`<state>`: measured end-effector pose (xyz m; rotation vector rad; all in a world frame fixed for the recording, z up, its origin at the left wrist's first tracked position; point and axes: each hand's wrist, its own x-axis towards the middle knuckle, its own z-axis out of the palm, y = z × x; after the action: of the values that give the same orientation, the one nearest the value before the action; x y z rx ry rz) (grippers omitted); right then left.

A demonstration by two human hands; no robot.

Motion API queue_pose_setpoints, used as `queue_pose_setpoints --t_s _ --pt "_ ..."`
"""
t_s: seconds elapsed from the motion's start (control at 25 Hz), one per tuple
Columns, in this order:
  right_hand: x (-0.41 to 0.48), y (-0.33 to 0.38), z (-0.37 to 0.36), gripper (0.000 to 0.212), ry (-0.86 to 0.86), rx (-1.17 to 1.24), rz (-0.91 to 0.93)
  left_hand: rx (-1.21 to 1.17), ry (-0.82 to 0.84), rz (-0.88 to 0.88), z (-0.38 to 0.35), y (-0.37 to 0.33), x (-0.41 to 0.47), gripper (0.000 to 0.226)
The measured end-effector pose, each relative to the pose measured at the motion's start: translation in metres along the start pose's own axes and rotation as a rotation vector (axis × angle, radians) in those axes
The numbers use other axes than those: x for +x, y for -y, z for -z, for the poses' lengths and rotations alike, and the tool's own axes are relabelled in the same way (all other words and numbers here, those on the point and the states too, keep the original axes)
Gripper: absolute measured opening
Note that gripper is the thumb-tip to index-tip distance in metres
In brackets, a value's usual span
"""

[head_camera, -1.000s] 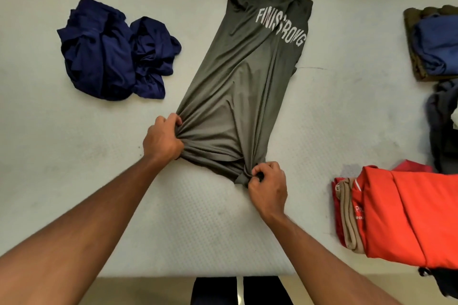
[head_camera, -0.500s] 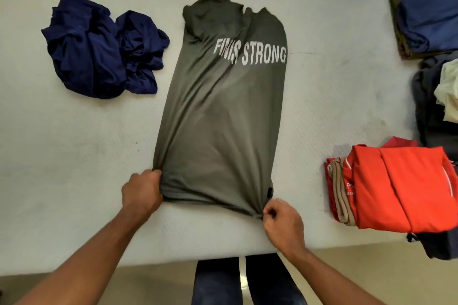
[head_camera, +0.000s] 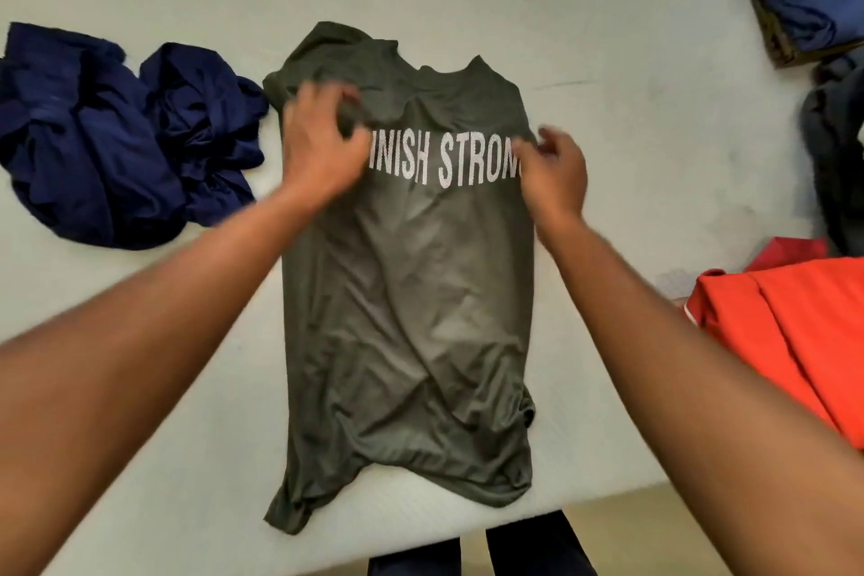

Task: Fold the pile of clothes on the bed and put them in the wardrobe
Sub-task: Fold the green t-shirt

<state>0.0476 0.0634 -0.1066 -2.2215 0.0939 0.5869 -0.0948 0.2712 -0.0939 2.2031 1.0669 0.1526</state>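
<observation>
two grips have been moved, within the last half second, from the hem of the shirt (head_camera: 411,318) up to its shoulders. the hem, held stretched at both near corners before, has been let go and is left rumpled near the edge of the bed (head_camera: 608,37), its left corner bunched into a small tail.

the left grip (head_camera: 322,145) is set on the shirt's left shoulder with fingers curled into a bunch of cloth, so it is judged to be gripping the shirt. the right grip (head_camera: 554,173) is held at the shirt's right edge, beside the last letter of the white lettering. its fingers are curled, but through the blur it cannot be told whether cloth is pinched or nothing is held.

the shirt is laid flat on the bed, print up and collar away from the person, and has been squared to the bed edge where a second ago it lay skewed. the lettering, creased before, can now be read almost whole.

spreading is taken to be nearly done, with the shoulders being straightened before a first fold. left of the shirt a crumpled navy heap (head_camera: 117,140) is waiting unfolded; right of the shirt an orange folded garment (head_camera: 795,341) is lying finished. no wardrobe is shown, so putting away is judged some way off.
</observation>
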Motion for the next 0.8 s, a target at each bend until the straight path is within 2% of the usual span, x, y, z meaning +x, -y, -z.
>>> queue_pose_setpoints --t_s 0.04,0.08,0.12,0.2,0.24,0.32,0.4,0.44,0.52,0.6,0.68,0.76,0.8 --pt "0.023 0.012 -0.015 0.047 0.023 0.03 -0.025 0.024 -0.005 -0.033 -0.002 -0.009 0.025 0.045" --pt "0.038 0.023 -0.026 0.043 0.072 0.051 -0.039 0.09 0.063 -0.066 -0.003 -0.019 0.046 0.054" --pt "0.044 0.034 -0.031 0.031 0.15 0.064 -0.041 0.179 0.185 -0.099 -0.005 -0.028 0.061 0.065" --pt "0.044 0.053 -0.033 0.012 0.299 0.047 0.052 0.357 0.396 -0.166 -0.01 -0.04 0.079 0.082" --pt "0.042 0.059 -0.029 0.018 0.344 0.062 0.116 0.422 0.445 -0.186 -0.013 -0.04 0.083 0.086" --pt "0.04 0.063 -0.017 0.024 0.426 0.227 0.192 0.487 0.447 -0.207 -0.017 -0.038 0.09 0.079" --pt "0.038 0.06 -0.003 0.023 0.59 0.369 0.165 0.462 0.481 -0.228 -0.012 -0.038 0.099 0.052" --pt "0.036 0.058 0.005 0.022 0.682 0.295 0.16 0.428 0.513 -0.233 -0.01 -0.036 0.103 0.039" --pt "0.029 0.053 0.016 0.028 0.803 -0.159 0.245 0.37 0.516 -0.264 -0.003 -0.03 0.103 0.025" --pt "0.018 0.043 0.018 0.027 0.766 -0.549 0.349 0.309 0.404 -0.342 0.004 -0.02 0.09 0.022" --pt "-0.008 0.036 0.012 0.022 0.638 -0.687 0.541 0.273 0.313 -0.399 0.015 -0.005 0.066 0.015" --pt "-0.035 0.025 0.005 0.015 0.483 -0.699 0.811 0.243 0.283 -0.479 0.026 0.011 0.04 0.011" --pt "-0.048 0.018 0.001 0.016 0.469 -0.697 0.911 0.257 0.291 -0.526 0.031 0.02 0.027 0.012"
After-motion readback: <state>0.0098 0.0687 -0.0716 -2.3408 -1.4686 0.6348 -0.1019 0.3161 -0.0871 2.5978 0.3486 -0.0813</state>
